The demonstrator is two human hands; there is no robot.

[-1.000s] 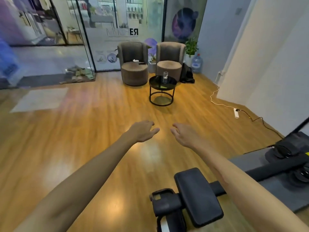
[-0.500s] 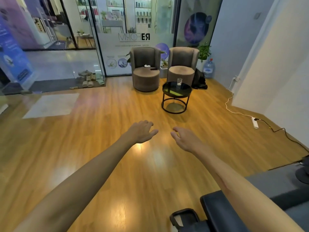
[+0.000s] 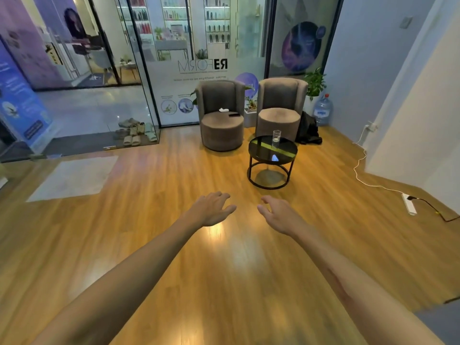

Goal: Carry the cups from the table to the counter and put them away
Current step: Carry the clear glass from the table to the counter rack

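A clear glass cup (image 3: pixel 276 138) stands upright on the far side of a small round black table (image 3: pixel 263 153) with a dark glass top, ahead and slightly right across the wooden floor. My left hand (image 3: pixel 211 207) and my right hand (image 3: pixel 278 214) are stretched out in front of me over the floor, well short of the table. Both hands are empty with fingers apart. No counter is in view.
Two brown armchairs (image 3: pixel 221 115) (image 3: pixel 280 109) stand behind the table against a glass wall. A white power strip (image 3: pixel 409 204) and its cables lie on the floor at the right. A water jug (image 3: pixel 322 110), a black bag (image 3: pixel 308 130) and a plant (image 3: pixel 314 82) fill the corner. Shoes (image 3: pixel 134 133) sit by the glass door.
I have moved forward: the table and chairs are nearer and lower in view, and the black exercise equipment at the bottom has dropped out of view. Both hands stay open and outstretched.
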